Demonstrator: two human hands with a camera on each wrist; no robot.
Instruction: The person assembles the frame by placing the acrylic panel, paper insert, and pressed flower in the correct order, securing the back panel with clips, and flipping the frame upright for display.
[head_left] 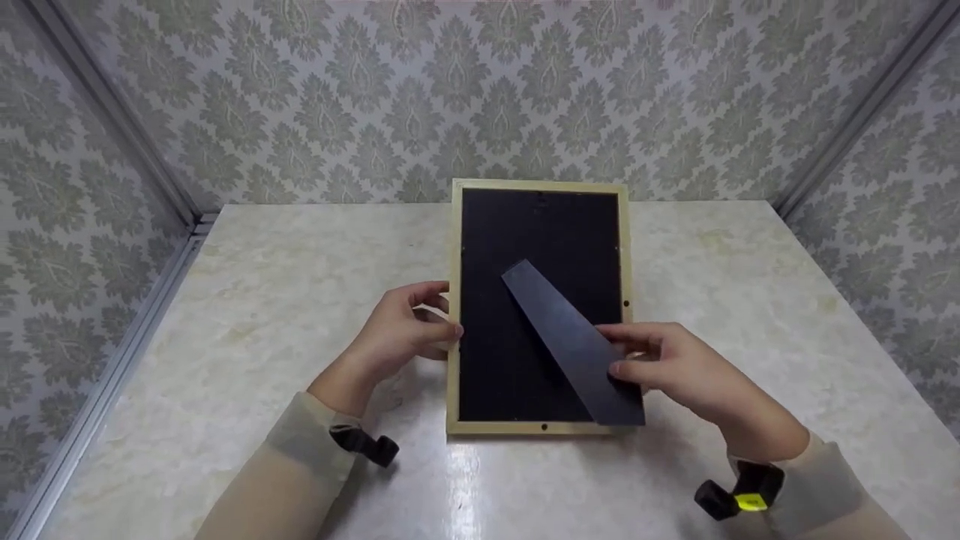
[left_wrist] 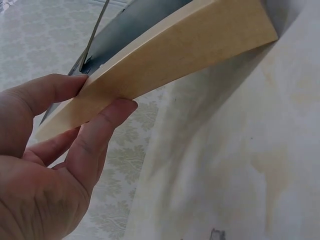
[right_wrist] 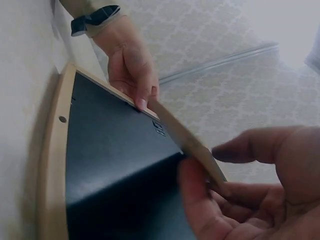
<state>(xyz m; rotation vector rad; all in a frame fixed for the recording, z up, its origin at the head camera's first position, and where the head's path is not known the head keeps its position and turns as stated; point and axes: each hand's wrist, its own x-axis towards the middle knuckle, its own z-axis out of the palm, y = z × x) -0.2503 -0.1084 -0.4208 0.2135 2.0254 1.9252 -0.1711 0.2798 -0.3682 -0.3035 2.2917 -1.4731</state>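
Note:
A picture frame (head_left: 454, 247) with a pale wooden border shows its black backing board (head_left: 540, 225) in the head view. My left hand (head_left: 409, 322) grips the frame's left side, thumb on the back face; in the left wrist view its fingers curl under the wooden edge (left_wrist: 175, 55). A dark, tapering easel leg (head_left: 562, 330) slants across the backing toward the lower right, swung out from the board. My right hand (head_left: 667, 360) pinches this leg near its wide end. The right wrist view shows the leg's thin edge (right_wrist: 187, 137) between thumb and fingers. The frame's front is hidden.
A pale marbled tabletop (head_left: 300, 255) lies beneath, and the frame's lower edge is close over it. Patterned wall panels (head_left: 360, 75) enclose the back and both sides, with metal rails (head_left: 112, 112) at the corners. A dark wrist camera (head_left: 367, 446) sits on each wrist.

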